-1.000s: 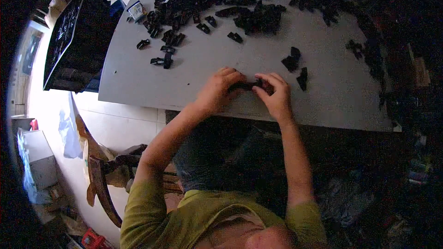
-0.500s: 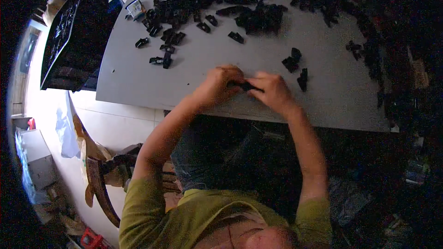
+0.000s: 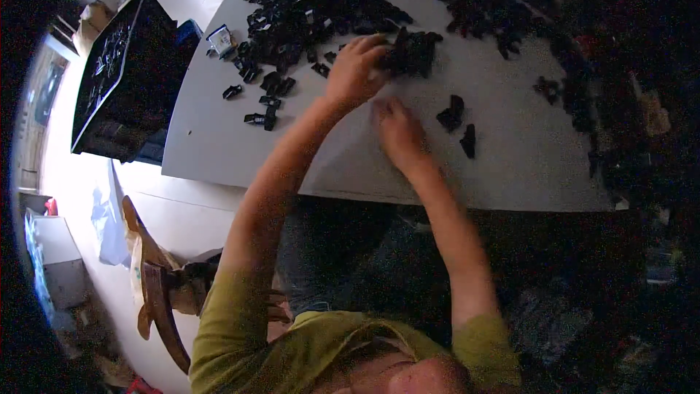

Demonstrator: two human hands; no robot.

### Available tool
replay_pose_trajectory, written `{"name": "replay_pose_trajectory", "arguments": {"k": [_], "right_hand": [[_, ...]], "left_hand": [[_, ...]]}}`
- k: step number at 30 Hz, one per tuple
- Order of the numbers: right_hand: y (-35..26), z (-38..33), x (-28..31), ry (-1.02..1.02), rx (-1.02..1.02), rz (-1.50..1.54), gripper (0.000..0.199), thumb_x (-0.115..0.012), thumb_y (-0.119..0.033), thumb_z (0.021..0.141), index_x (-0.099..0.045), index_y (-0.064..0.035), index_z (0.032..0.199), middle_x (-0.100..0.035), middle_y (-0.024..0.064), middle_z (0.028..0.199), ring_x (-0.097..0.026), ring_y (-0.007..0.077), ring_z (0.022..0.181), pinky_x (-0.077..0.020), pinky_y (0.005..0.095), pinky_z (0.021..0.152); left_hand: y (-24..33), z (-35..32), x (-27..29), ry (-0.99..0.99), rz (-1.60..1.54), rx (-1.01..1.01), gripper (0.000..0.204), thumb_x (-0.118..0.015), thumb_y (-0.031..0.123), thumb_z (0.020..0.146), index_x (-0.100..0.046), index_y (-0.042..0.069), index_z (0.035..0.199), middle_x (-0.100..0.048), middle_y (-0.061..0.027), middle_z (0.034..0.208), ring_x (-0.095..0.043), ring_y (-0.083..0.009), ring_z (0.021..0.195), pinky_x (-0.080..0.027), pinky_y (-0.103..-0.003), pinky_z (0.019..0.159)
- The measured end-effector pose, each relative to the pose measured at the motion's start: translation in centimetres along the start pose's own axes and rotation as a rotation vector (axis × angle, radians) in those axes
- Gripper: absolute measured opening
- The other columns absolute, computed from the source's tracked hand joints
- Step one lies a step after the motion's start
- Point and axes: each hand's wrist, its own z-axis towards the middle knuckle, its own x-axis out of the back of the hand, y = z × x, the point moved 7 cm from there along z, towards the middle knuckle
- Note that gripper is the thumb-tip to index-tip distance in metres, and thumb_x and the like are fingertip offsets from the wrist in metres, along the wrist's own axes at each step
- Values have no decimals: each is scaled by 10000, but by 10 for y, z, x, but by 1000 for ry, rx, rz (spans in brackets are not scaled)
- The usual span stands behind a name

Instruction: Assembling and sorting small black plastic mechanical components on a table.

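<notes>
Left hand [image 3: 355, 69] has left the table edge, now closing fingers on a black part [image 3: 408, 51] at the pile; right hand [image 3: 397, 131] rests flat, loosely spread; most parts remain unsorted

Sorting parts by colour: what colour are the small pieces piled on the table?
Black pieces, head view.

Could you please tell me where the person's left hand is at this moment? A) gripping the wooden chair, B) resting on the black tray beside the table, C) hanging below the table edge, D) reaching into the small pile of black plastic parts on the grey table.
D: the left hand has its fingers at the small pile of black plastic parts on the grey table, while the right hand lies on the tabletop nearer the person.
</notes>
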Motion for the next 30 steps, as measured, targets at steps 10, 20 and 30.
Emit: {"name": "replay_pose_trajectory", "arguments": {"k": [10, 20, 30], "right_hand": [[66, -113, 47, 257, -746, 1425, 259, -394, -182, 938, -463, -93, 1172, -537, 52, 869, -509, 107, 606, -402, 235, 501], [71, -112, 41, 302, -770, 1498, 277, -536, -161, 876, -524, -52, 1131, -535, -15, 773, -481, 55, 584, -367, 196, 465], [64, -115, 33, 198, -652, 975, 247, -589, -216, 851, -597, -19, 1000, -503, -38, 642, -436, 38, 530, -344, 191, 459]], "left_hand": [[11, -4, -74, -515, 479, -167, 433, -598, 302, 763, -511, 258, 1185, -432, -13, 1279, -357, -274, 1195, -195, -529, 1006], [38, -41, 5, -201, 73, -141, 321, -639, 251, 744, -596, 144, 1043, -589, -44, 1073, -522, -240, 1037, -296, -448, 969], [75, -121, 6, -500, -589, 474, 182, -671, 70, 727, -610, 1, 884, -640, -75, 896, -594, -171, 843, -470, -304, 749]]}}
